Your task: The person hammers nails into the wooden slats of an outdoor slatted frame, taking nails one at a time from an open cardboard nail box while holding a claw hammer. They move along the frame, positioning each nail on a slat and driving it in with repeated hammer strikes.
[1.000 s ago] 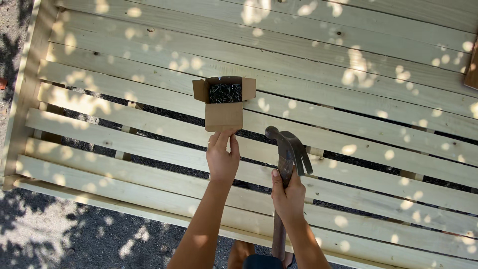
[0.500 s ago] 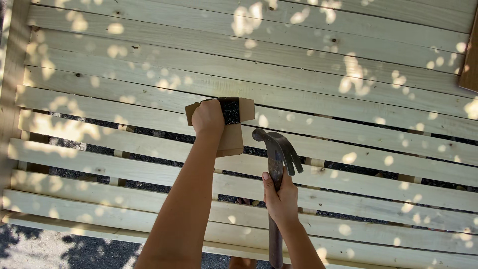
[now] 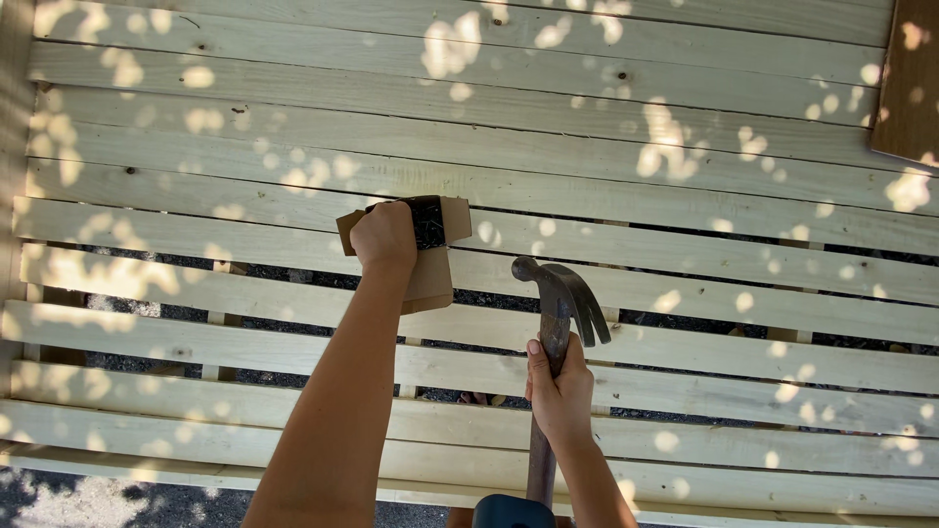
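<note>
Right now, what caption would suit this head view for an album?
Left hand reaches into a cardboard box on pale slats while right hand grips a claw hammer.

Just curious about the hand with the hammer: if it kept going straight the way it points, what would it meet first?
The right hand points up the picture along the hammer. Straight on, it would likely meet the pale slats beyond the hammer head; the box lies off to the left. Depth is hard to judge.

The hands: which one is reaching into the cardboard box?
The left hand reaches into the box; the right hand grips the hammer instead.
</note>
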Motion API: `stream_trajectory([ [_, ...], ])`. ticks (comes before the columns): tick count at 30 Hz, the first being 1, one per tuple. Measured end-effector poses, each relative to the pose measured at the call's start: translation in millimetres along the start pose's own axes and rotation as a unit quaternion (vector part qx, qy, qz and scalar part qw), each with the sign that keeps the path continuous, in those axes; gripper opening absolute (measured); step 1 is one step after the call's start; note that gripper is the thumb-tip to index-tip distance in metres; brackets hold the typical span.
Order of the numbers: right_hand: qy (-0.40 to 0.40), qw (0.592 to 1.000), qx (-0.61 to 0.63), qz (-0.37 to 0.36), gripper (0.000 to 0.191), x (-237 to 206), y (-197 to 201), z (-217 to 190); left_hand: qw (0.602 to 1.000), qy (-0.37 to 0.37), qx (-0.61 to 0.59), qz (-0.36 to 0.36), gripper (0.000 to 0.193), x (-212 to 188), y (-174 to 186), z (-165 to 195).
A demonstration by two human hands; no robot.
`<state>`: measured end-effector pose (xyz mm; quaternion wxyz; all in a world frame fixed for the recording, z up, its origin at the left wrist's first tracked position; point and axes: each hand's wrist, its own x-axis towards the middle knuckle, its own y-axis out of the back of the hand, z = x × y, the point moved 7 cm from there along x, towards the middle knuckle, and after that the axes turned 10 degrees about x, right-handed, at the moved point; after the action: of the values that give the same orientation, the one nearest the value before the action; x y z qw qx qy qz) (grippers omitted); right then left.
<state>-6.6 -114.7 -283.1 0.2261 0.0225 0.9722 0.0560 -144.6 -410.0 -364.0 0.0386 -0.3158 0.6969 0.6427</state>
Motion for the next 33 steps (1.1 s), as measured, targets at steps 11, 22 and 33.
stream_trajectory([
  [11,0.036,0.999,0.002,-0.026,0.024,12,29,-15,0.958,0.024,-0.174,0.228,0.019,-59,41,-8],
  [22,-0.001,0.999,0.038,-0.014,0.02,-11,107,14,0.733,0.034,-0.665,0.14,0.015,-177,-2,106],
  [33,-0.014,1.0,0.001,-0.011,0.019,-26,194,60,0.645,0.006,-0.761,-0.068,0.011,-227,-114,196],
])
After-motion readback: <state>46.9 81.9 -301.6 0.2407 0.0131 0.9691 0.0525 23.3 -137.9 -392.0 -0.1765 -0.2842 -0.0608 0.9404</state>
